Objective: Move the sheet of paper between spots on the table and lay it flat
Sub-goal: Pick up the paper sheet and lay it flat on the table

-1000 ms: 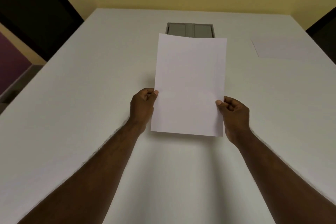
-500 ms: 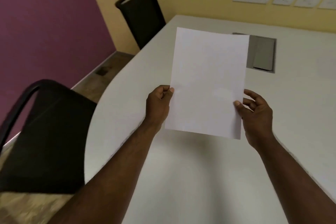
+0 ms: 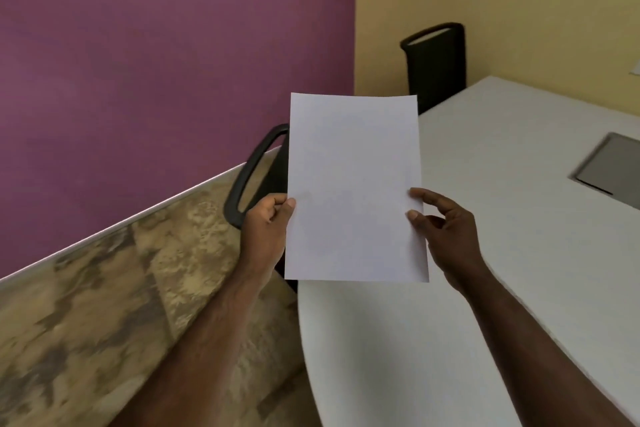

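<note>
A blank white sheet of paper (image 3: 353,184) is held upright in the air over the left edge of the white table (image 3: 502,253). My left hand (image 3: 265,225) pinches the sheet's left edge with curled fingers. My right hand (image 3: 446,229) pinches the right edge between thumb and forefinger, the other fingers spread loosely behind it. The sheet's lower edge hangs above the table's rounded left rim.
A black chair (image 3: 256,177) stands close to the table's left edge, partly hidden behind the sheet. A second black chair (image 3: 436,62) is at the far corner. A grey cable hatch (image 3: 613,166) is set in the tabletop at right. Patterned floor lies to the left.
The view has swung left, and the sheet with both hands has moved from the table's middle toward its left edge. My right hand's fingers have loosened and spread.
</note>
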A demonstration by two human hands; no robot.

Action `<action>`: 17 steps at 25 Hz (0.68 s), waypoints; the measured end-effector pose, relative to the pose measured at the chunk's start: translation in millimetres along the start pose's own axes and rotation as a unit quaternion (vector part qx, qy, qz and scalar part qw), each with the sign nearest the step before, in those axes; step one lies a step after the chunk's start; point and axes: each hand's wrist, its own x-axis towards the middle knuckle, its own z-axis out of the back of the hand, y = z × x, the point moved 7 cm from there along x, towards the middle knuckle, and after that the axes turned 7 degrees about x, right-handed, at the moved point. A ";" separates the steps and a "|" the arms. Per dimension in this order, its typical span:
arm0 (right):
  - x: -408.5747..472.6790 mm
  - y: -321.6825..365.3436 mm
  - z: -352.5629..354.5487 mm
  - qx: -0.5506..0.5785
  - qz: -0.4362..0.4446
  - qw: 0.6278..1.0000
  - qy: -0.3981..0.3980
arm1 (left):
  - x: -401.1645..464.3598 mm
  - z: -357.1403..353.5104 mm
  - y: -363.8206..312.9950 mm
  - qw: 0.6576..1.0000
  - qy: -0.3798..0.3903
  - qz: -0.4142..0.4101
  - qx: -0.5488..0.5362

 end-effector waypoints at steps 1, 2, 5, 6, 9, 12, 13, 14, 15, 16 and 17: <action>1.9 2.3 -29.7 0.003 0.003 1.000 0.021 | 1.9 30.2 4.5 1.000 -0.020 0.004 0.001; 3.4 4.1 -57.1 0.005 0.005 0.999 0.037 | 4.2 57.8 8.5 0.999 -0.038 0.008 0.005; 8.9 8.9 -142.3 0.014 0.018 0.996 0.082 | 18.2 137.4 23.0 0.996 -0.084 0.010 0.016; 11.1 9.9 -175.1 0.016 0.025 0.995 0.095 | 25.4 165.3 28.3 0.995 -0.097 0.008 0.021; 17.5 10.2 -261.6 0.022 0.034 0.993 0.115 | 48.8 233.9 40.3 0.992 -0.123 -0.001 0.029; 25.1 12.3 -335.6 0.038 0.039 0.991 0.122 | 80.3 293.2 48.8 0.990 -0.133 -0.003 0.042; 29.3 13.5 -354.1 0.043 0.042 0.990 0.124 | 92.8 308.3 52.8 0.991 -0.129 0.002 0.043; 34.0 14.2 -371.7 0.049 0.043 0.990 0.125 | 106.4 323.0 56.9 0.991 -0.127 0.005 0.046; 39.3 14.5 -386.2 0.060 0.043 0.990 0.124 | 119.6 335.4 61.3 0.991 -0.126 0.007 0.050; 46.5 15.0 -401.1 0.074 0.041 0.989 0.122 | 134.5 347.7 65.7 0.991 -0.126 0.008 0.051; 54.8 16.2 -413.3 0.082 0.043 0.988 0.121 | 148.9 356.7 69.3 0.991 -0.125 0.009 0.051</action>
